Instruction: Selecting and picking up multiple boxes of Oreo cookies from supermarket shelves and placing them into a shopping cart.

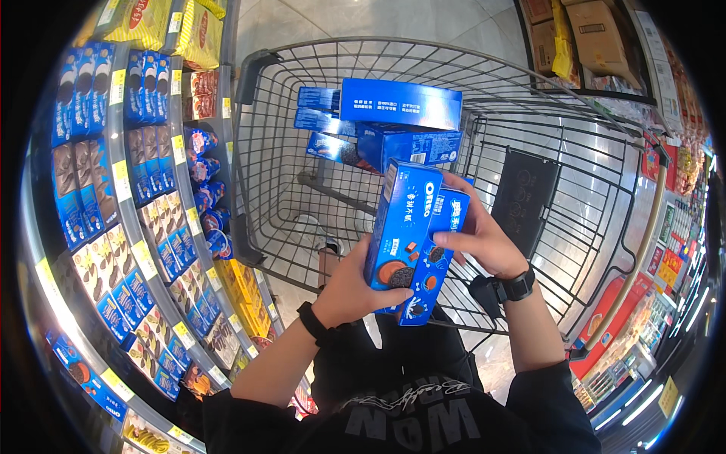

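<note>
between the two sets of fingers i count two blue boxes, side by side and touching: a broader blue box (412, 204) nearer the left fingers and a slimmer blue box (433, 268) nearer the right ones. the left hand (344, 284) grips the broader box low down, its thumb laid across the printed front; the right hand (488, 234) is closed round the upper right edge of the slimmer one, thumb on its front. behind the left fingers sits one black wristband (314, 324), behind the right one black watch (516, 286). beyond the fingertips, inside one wire cart (251, 79), lie two larger blue boxes (401, 106), with three narrower blue packs (321, 121) just left of them. right of the right fingers stands one black panel (522, 198). well left of the left fingers, shelves (140, 257) carry rows of packets, too many to count, with two yellow bags (198, 38) at the far end.
</note>
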`<state>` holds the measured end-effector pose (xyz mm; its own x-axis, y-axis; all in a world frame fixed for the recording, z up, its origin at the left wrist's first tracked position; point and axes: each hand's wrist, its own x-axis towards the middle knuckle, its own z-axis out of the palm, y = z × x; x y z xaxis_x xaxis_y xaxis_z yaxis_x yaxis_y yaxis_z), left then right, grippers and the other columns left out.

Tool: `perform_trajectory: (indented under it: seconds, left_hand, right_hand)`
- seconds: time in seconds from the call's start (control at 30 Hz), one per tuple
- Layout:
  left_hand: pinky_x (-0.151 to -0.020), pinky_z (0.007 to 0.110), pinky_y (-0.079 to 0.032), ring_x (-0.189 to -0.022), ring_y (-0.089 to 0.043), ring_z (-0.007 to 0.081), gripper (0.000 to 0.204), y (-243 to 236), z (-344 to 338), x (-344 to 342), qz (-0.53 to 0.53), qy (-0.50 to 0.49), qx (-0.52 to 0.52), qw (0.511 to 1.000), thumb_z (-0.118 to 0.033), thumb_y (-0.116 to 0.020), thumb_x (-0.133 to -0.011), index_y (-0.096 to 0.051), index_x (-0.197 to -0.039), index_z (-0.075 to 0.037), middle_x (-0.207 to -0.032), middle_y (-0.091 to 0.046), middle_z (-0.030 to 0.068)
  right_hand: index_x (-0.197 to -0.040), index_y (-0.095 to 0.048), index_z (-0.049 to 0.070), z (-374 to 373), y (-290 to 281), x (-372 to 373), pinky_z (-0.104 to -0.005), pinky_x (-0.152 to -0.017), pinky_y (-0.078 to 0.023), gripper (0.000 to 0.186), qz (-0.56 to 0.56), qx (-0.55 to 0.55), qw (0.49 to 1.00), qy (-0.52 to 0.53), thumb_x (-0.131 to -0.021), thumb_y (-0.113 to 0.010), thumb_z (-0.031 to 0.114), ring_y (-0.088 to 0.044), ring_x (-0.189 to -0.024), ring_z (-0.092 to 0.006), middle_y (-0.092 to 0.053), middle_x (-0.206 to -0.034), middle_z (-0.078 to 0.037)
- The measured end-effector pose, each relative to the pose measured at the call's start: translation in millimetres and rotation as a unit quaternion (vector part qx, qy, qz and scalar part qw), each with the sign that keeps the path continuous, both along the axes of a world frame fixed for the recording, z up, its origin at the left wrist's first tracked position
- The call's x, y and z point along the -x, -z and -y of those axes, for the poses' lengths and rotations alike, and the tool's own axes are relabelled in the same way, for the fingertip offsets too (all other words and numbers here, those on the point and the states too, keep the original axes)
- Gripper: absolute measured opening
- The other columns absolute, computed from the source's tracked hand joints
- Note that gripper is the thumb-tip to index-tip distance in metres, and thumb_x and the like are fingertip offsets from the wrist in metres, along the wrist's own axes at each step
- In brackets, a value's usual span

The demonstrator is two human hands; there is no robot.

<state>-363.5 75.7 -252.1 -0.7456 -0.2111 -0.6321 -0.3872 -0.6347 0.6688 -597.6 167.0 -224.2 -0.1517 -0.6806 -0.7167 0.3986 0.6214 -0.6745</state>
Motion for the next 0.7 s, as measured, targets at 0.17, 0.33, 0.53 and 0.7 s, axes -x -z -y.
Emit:
perform_trajectory:
  seconds: [0.17, 0.33, 0.53, 0.7]
  left_hand:
    - [-0.103, 0.037, -0.051, -0.122, -0.06, 0.0219, 0.092, 0, -7, -7, -0.007, -0.002, -0.098, 0.995, -0.017, -0.092, -0.072, -0.038, -0.144, 0.002, -0.133, -0.059, 0.0139]
    - [-0.105, 0.038, -0.05, -0.124, -0.059, 0.0216, 0.092, -7, -15, -2, -0.012, -0.022, -0.103, 0.994, -0.018, -0.091, -0.075, -0.036, -0.145, 0.001, -0.133, -0.058, 0.0135]
    - [-0.102, 0.036, -0.051, -0.12, -0.06, 0.0189, 0.084, 1, -15, -1, -0.003, -0.013, -0.119, 0.993, -0.017, -0.089, -0.078, -0.039, -0.143, 0.0, -0.132, -0.058, 0.011]
    - [-0.1, 0.034, -0.051, -0.114, -0.062, 0.0171, 0.079, 8, -19, 0, 0.005, -0.065, -0.175, 0.983, -0.017, -0.088, -0.079, -0.042, -0.141, 0.0, -0.125, -0.061, 0.0094]
  right_hand:
    - [-0.139, -0.047, 0.001, 1, -2, -9, -0.0207, -0.068, -0.053, 0.069, 0.041, -0.017, 0.999, 0.029, -0.084, -0.084, 0.017, -0.068, -0.089, -0.0104, -0.069, -0.111, -0.008]
    - [-0.127, -0.055, 0.001, 6, 4, -15, -0.0275, -0.086, -0.055, 0.049, -0.02, -0.042, 0.991, 0.124, -0.088, -0.08, 0.015, -0.068, -0.098, -0.0137, -0.07, -0.112, -0.009]
    - [-0.125, -0.054, 0.002, 7, 6, -22, -0.0282, -0.089, -0.054, 0.042, -0.022, -0.034, 0.993, 0.113, -0.093, -0.075, 0.021, -0.067, -0.1, -0.0142, -0.068, -0.115, -0.01]
    - [-0.137, -0.048, 0.002, 2, 5, -18, -0.0284, -0.085, -0.057, 0.054, 0.067, -0.079, 0.982, 0.156, -0.097, -0.07, 0.032, -0.068, -0.099, -0.0148, -0.066, -0.118, -0.01]
